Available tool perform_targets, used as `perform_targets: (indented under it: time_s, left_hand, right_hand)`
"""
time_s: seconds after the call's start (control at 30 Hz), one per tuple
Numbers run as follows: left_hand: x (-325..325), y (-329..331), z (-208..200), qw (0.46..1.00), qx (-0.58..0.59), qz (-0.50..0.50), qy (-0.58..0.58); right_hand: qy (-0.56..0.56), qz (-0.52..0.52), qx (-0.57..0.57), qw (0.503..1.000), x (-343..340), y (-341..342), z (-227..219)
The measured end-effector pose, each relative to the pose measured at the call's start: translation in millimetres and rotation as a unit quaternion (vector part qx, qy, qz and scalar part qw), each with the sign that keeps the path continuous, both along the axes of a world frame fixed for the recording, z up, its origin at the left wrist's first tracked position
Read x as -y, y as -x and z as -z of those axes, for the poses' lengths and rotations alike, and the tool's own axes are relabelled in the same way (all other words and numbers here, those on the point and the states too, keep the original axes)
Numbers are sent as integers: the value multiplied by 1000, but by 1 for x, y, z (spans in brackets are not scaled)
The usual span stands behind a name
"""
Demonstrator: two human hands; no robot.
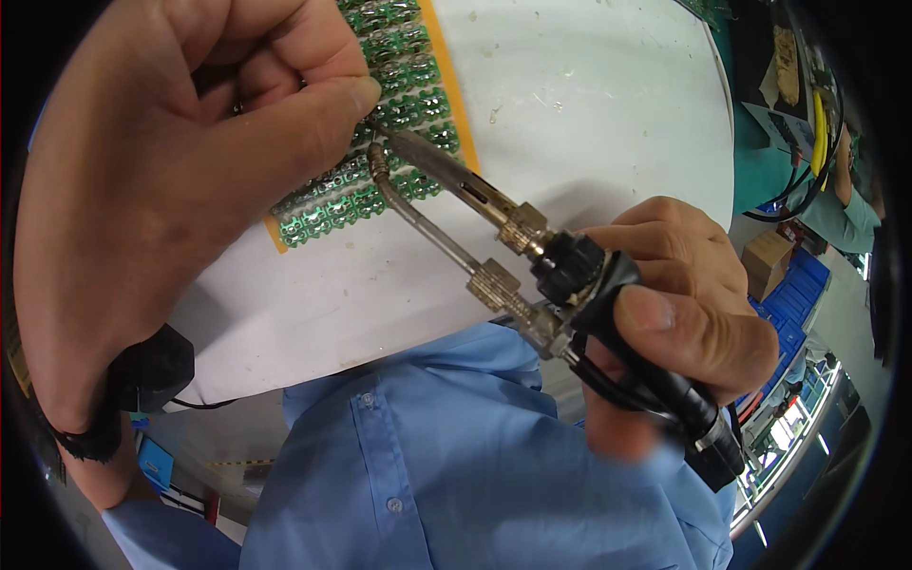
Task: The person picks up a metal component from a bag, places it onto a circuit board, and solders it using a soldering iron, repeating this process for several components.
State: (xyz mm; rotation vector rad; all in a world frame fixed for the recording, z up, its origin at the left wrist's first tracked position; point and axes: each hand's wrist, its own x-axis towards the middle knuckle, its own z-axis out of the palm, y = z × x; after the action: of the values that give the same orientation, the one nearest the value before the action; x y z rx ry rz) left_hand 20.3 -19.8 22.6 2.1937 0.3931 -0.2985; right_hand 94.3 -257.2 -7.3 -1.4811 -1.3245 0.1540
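My right hand grips the black handle of a soldering iron with a thin metal solder-feed tube alongside it. The iron's tip points up and left, reaching the rows of small green circuit boards. Those boards lie in a sheet with orange-yellow edges on a white surface. Over the left part of the sheet is my left hand, its thumb and fingers pinched together just beside the iron's tip. Whatever sits in that pinch is hidden by the fingers. A black strap with a dark block circles my left wrist.
The white work surface has a curved right edge. Beyond it are a cardboard box, blue bins and black cables. Another person's green sleeve shows at far right. A blue object lies low at left.
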Motion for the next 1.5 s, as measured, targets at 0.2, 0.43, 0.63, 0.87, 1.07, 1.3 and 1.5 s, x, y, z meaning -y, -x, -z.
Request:
perform_targets:
  time_s: [0.2,0.43,0.63,0.87,1.07,1.3,1.5]
  left_hand:
    - [4,4,6,994,25,-49,98]
    - [2,2,7,995,2,-36,91]
    - [4,7,7,994,6,-58,92]
    - [8,10,5,996,17,-72,51]
    - [6,8,6,999,48,-19,8]
    - [-1,17,1,995,85,22,-43]
    - [-6,21,0,988,116,98,-39]
  right_hand:
    - [29,-14,31,999,-1,-3,0]
    - [39,-10,30,999,-1,-1,1]
    - [67,-18,23,997,0,-2,-3]
    - [48,-27,-4,998,1,-3,0]
    - [42,-20,-13,999,2,-2,2]
    - [93,-14,-34,995,3,-3,-6]
    - [83,-13,-26,996,0,-3,-6]
